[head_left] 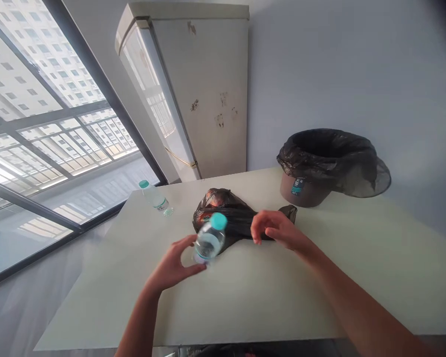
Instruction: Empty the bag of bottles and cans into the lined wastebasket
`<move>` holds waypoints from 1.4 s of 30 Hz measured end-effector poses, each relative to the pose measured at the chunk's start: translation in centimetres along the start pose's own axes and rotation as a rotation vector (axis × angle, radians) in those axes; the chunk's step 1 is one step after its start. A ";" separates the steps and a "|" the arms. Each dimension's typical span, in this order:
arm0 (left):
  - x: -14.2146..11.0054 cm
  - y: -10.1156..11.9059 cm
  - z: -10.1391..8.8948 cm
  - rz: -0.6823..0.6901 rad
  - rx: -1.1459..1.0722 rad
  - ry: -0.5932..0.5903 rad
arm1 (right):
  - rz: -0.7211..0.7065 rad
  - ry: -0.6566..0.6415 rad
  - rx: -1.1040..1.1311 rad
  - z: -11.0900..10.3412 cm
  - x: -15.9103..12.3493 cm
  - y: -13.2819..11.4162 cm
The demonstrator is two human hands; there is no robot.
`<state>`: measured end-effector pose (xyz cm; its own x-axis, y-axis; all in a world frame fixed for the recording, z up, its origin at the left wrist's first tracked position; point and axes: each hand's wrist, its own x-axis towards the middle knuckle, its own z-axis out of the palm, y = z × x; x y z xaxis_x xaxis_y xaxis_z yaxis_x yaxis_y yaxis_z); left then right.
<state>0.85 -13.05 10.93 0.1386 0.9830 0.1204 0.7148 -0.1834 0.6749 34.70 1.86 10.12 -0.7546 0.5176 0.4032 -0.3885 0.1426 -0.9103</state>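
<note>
My left hand (pixel 176 263) grips a clear plastic bottle (pixel 209 242) with a teal cap, tilted with its cap up and to the right. Behind the bottle a black plastic bag (pixel 241 215) lies on the table, with reddish-orange things showing through its left end. My right hand (pixel 273 228) is over the bag's right part, fingers curled and apart, with nothing visible in them; whether it touches the bag I cannot tell. A second clear bottle (pixel 154 198) with a teal cap is at the table's far left, leaning or lying.
A brown bin (pixel 305 191) lined with a black bag (pixel 319 161) stands at the table's back right, the liner draping over its rim. Beyond the pale table (pixel 267 302) are a worn white refrigerator (pixel 208 89), a grey wall and a large window (pixel 48 99) on the left.
</note>
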 end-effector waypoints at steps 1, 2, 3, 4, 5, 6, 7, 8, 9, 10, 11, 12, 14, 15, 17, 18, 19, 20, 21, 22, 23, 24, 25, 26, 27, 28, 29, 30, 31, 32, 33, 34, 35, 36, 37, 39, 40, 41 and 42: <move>-0.6 -1.3 -0.3 -0.089 -0.045 0.149 | 0.050 -0.115 -0.065 -0.9 -0.3 -0.7; -1.1 -2.6 -0.7 -0.173 -0.107 0.294 | 0.136 -0.246 -0.144 -2.0 -0.7 -1.3; -1.7 -4.0 -1.1 -0.252 -0.155 0.448 | 0.258 -0.375 -0.226 -3.2 -1.2 -1.9; -2.2 -5.2 -1.6 -0.325 -0.179 0.583 | 0.409 -0.472 -0.309 -4.3 -1.8 -2.4; -2.7 -6.3 -2.0 -0.381 -0.199 0.694 | 0.572 -0.515 -0.398 -5.4 -2.3 -2.6; -3.2 -7.2 -2.4 -0.434 -0.210 0.786 | 0.723 -0.499 -0.498 -6.3 -2.8 -2.6; -3.7 -8.0 -2.8 -0.497 -0.205 0.865 | 0.839 -0.425 -0.608 -7.1 -3.2 -2.4; -4.1 -8.7 -3.0 -0.572 -0.185 0.930 | 0.906 -0.315 -0.713 -7.6 -3.4 -2.0; -4.6 -9.2 -3.2 -0.648 -0.157 0.979 | 0.915 -0.192 -0.800 -7.9 -3.4 -1.5; -5.0 -9.6 -3.3 -0.714 -0.125 1.014 | 0.874 -0.076 -0.854 -8.1 -3.3 -0.9; -5.4 -9.9 -3.3 -0.761 -0.095 1.025 | 0.803 0.023 -0.880 -8.0 -3.0 -0.2; -5.6 -10.1 -3.3 -0.785 -0.074 1.017 | 0.722 0.103 -0.890 -7.8 -2.6 0.4; -6.0 -10.3 -3.0 -0.789 -0.042 0.969 | 0.561 0.218 -0.906 -7.0 -1.7 1.3; -6.1 -10.4 -2.8 -0.785 -0.026 0.936 | 0.483 0.261 -0.919 -6.5 -1.3 1.6; -6.1 -10.5 -2.4 -0.792 0.004 0.887 | 0.330 0.325 -0.935 -5.4 -0.7 2.0; -6.1 -10.5 -2.3 -0.804 0.018 0.871 | 0.259 0.346 -0.931 -4.9 -0.5 2.2; -6.0 -10.5 -2.2 -0.825 0.030 0.854 | 0.202 0.355 -0.924 -4.5 -0.4 2.3; -6.0 -10.4 -2.1 -0.847 0.039 0.840 | 0.167 0.348 -0.917 -4.1 -0.2 2.5; -6.0 -10.3 -2.1 -0.856 0.050 0.843 | 0.155 0.329 -0.910 -3.9 -0.2 2.6; -6.1 -10.1 -2.0 -0.835 0.067 0.873 | 0.160 0.306 -0.899 -3.7 -0.1 2.8; -6.2 -9.8 -1.9 -0.777 0.098 0.939 | 0.178 0.283 -0.883 -3.5 -0.1 3.0; -6.3 -9.3 -1.7 -0.688 0.147 1.038 | 0.203 0.262 -0.866 -3.4 0.0 3.3; -6.5 -8.8 -1.4 -0.575 0.218 1.156 | 0.223 0.251 -0.857 -3.4 0.0 3.5; -6.5 -8.1 -0.9 -0.453 0.308 1.267 | 0.234 0.249 -0.858 -3.3 0.0 3.8; -6.5 -7.3 -0.3 -0.336 0.397 1.346 | 0.238 0.255 -0.862 -3.3 0.0 4.1; -6.2 -6.4 0.4 -0.236 0.469 1.368 | 0.245 0.263 -0.865 -3.2 0.0 4.3; -5.8 -5.4 1.3 -0.158 0.513 1.326 | 0.261 0.269 -0.861 -3.1 -0.1 4.4; -5.1 -4.3 2.2 -0.086 0.493 1.219 | 0.288 0.277 -0.851 -2.9 -0.2 4.6; -4.1 -3.3 3.1 -0.058 0.414 1.032 | 0.320 0.284 -0.838 -2.8 -0.3 4.6; -2.9 -2.4 3.9 -0.073 0.327 0.859 | 0.349 0.292 -0.829 -2.6 -0.3 4.6; -1.5 -1.6 4.6 -0.096 0.258 0.722 | 0.366 0.302 -0.831 -2.5 -0.4 4.6; 0.0 -1.0 5.1 -0.125 0.219 0.626 | 0.365 0.317 -0.845 -2.5 -0.5 4.6; 1.5 -0.7 5.5 -0.165 0.205 0.540 | 0.348 0.340 -0.867 -2.5 -0.5 4.5; 3.1 -0.5 5.7 -0.205 0.186 0.467 | 0.326 0.364 -0.890 -2.6 -0.5 4.4; 4.7 -0.5 5.9 -0.226 0.161 0.401 | 0.308 0.371 -0.908 -2.8 -0.5 4.2; 7.6 -1.0 6.0 -0.214 0.122 0.311 | 0.312 0.325 -0.909 -3.3 -0.6 3.9; 8.9 -1.3 6.2 -0.178 0.108 0.276 | 0.338 0.263 -0.896 -3.6 -0.6 3.7; 10.0 -1.7 6.4 -0.144 0.098 0.269 | 0.375 0.194 -0.886 -3.9 -0.6 3.6; 10.9 -2.0 6.8 -0.107 0.077 0.283 | 0.411 0.139 -0.883 -4.1 -0.7 3.5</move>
<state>5.59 -2.03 5.95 -0.1293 0.9578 0.2567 0.7665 -0.0677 0.6386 36.03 5.49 6.28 -0.6518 0.7545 0.0766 0.4677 0.4795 -0.7425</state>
